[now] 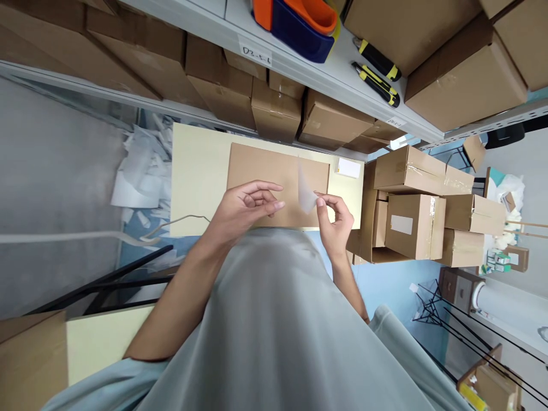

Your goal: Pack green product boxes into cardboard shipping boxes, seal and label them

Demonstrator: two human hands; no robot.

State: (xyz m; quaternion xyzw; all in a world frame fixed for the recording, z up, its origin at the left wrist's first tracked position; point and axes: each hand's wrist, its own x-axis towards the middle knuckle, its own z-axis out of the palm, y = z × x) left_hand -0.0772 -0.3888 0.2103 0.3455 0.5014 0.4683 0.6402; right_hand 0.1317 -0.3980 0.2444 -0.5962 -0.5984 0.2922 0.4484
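Note:
Between the thumb and fingers of my right hand (335, 220) is a thin, translucent white sheet (305, 191), pinched at its lower right corner and slightly curled. My left hand (248, 204) hovers to the left with its fingers loosely bent and the thumb apart from them, holding nothing. Under both hands lies a flat brown cardboard box (261, 165) on a pale yellow table (197, 171). A small white label or card stack (349, 168) rests at the table's right end, beyond my right hand.
A metal shelf (282, 68) above the table holds brown boxes, two utility knives (377, 83) and an orange and blue tape dispenser (295, 25). Stacked cartons (411, 225) stand on the right. White scrap paper (139, 171) is heaped on the left, near a pale cable (85, 237).

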